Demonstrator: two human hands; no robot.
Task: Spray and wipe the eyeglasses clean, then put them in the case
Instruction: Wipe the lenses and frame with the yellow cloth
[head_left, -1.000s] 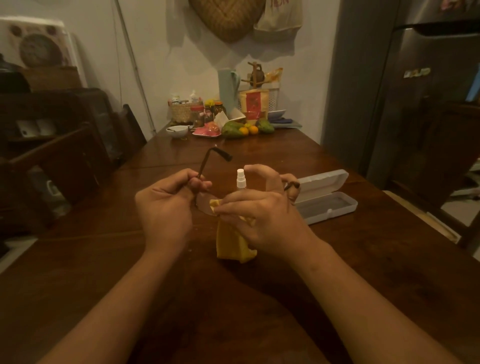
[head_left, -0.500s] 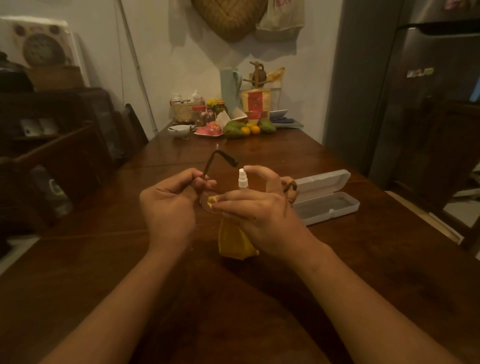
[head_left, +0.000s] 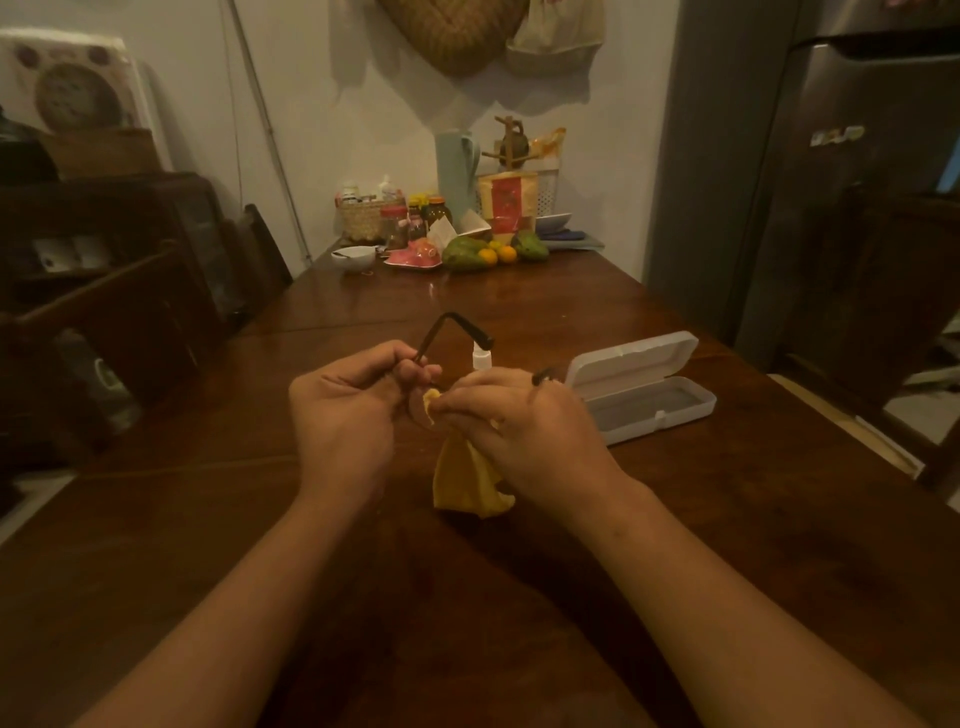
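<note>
Head view, quick pass: I see the dark wood table (head_left: 519, 597) with bare room at 6 o'clock between both forearms and more at 12 o'clock before the fruit and jars (head_left: 467, 249) at the far end. The table's right edge runs past 3 o'clock, with the fridge (head_left: 857, 208) beyond at 2 o'clock; chair backs (head_left: 130, 312) crowd 9 to 10 o'clock. Left hand (head_left: 343, 415) is curled, pinching the eyeglasses (head_left: 452, 325) near a hinge, one temple sticking up. Right hand (head_left: 524, 431) is clamped on the yellow cloth (head_left: 465, 483), pressing it at the lens; the cloth's tail hangs to the table. Spray bottle (head_left: 480, 358) stands just behind the hands, only the top showing. Case (head_left: 644, 395) lies open at 3 o'clock of the right hand, near it, not touching.
</note>
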